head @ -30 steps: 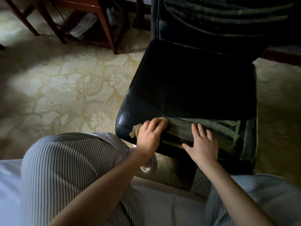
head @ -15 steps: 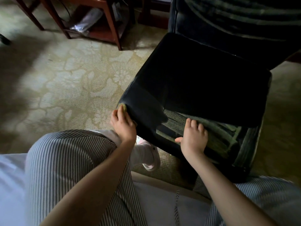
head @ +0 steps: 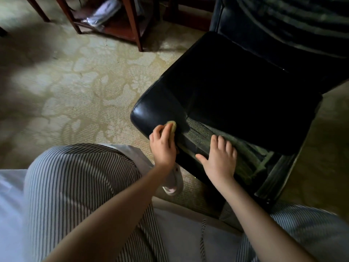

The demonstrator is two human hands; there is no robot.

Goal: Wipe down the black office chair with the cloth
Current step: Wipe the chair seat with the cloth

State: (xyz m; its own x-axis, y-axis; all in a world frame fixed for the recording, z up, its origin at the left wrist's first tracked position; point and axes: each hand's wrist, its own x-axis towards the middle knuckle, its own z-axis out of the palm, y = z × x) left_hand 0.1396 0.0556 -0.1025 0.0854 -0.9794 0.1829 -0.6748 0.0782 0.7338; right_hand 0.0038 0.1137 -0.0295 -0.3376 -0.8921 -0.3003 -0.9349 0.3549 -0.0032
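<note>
The black office chair (head: 236, 87) stands in front of me, its glossy seat turned at an angle and its backrest at the top right. My left hand (head: 163, 144) grips a small yellowish cloth (head: 172, 125) and presses it on the seat's front left corner. Only a bit of the cloth shows past the fingers. My right hand (head: 220, 157) lies flat on the seat's front edge with fingers spread, holding nothing.
Patterned beige carpet (head: 75, 95) covers the floor to the left. A dark red wooden table (head: 132, 21) with a low shelf stands at the back. My striped trouser knees (head: 75, 186) flank the chair, and a white slipper (head: 174, 184) sits under its front.
My left hand swept the cloth from the seat's front edge out past the left corner, then came back onto that corner. The chair has turned a little. My right hand stayed flat on the front edge.
</note>
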